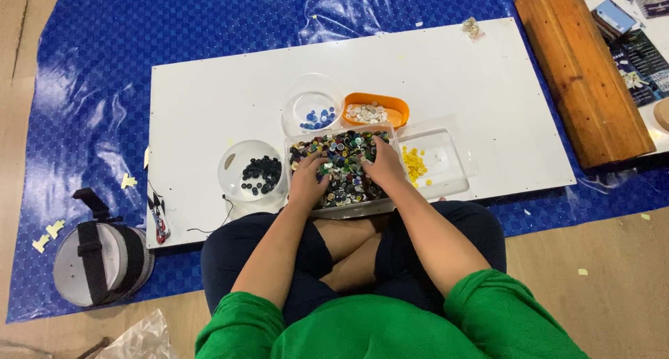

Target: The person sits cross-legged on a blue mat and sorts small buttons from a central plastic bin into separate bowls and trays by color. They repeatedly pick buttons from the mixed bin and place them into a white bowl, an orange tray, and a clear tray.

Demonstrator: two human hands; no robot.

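A clear rectangular tray (287, 147) full of mixed coloured buttons (341, 157) sits on a white board in front of me. My left hand (309, 180) rests in the buttons at the tray's left side, fingers curled down into the pile. My right hand (385, 165) lies on the right side of the pile, fingers spread over the buttons. Whether either hand pinches a button is hidden. I sit cross-legged, with green sleeves at the bottom of the view.
Around the tray stand a clear bowl of black buttons (259, 174), a clear bowl of blue buttons (318, 117), an orange dish of pale buttons (369, 112) and a clear tray of yellow buttons (415, 165). A wooden plank (582, 73) lies right; a strapped round container (97, 261) left.
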